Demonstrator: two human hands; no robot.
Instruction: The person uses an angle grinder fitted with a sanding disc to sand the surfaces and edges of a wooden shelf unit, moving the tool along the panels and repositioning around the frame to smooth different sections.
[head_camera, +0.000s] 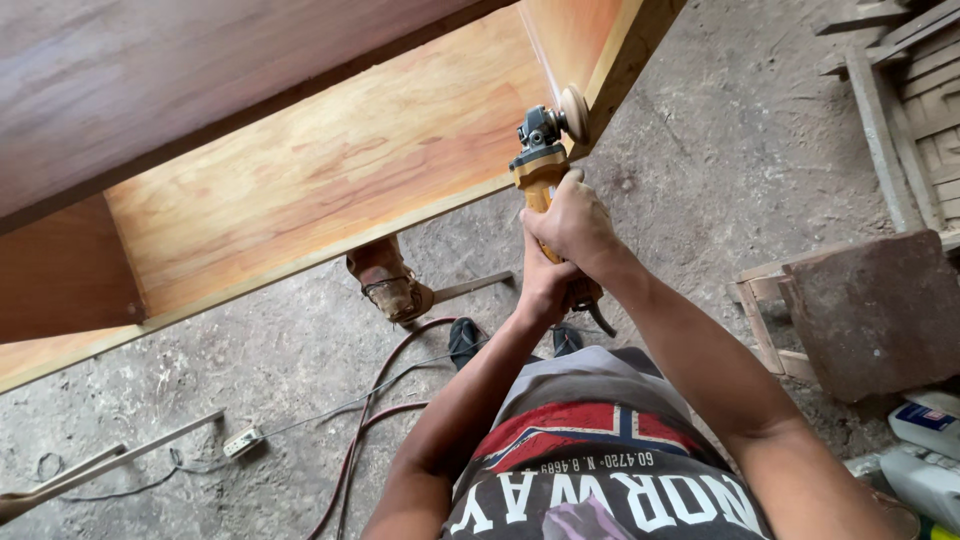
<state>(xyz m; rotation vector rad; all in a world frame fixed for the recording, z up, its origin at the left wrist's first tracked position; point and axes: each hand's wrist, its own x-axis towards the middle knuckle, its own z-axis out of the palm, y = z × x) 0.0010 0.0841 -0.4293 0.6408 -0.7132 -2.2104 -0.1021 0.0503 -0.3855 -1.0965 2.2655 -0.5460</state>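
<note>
Tool: a yellow-and-black handheld angle grinder with a round tan sanding disc (545, 150), held out in front of the person's chest, disc end pointing away from the body.
Right hand (575, 225): wrapped over the top of the grinder's body, fingers clamped on the yellow housing.
Left hand (545, 285): just below and behind the right hand, fingers closed round the rear of the grinder's handle.
Disc: at the end edge of a large orange-brown varnished plywood cabinet (330, 160); it looks to be touching or just beside the pale raw edge, though actual contact cannot be told.
Cabinet: lies tilted above the ground, its open inside facing the camera, with a darker brown panel (150, 80) along the top.
Step in hand: by the look of it, sanding the cabinet's end edge, both hands steadying the tool.
Next move calls for: in my judgement, a steady two-handed grip, the disc kept flat to the edge, and the cable kept well apart from the disc.
Floor: dusty grey concrete floor (700, 130) with a reddish hose (375, 380), a thin grey cable running to a small white socket block (243, 440), and loose pale wooden sticks (110, 465).
Right side: a dark brown square board (880, 310) leaning on a wooden frame, and stacked weathered planks (915, 70) behind.
</note>
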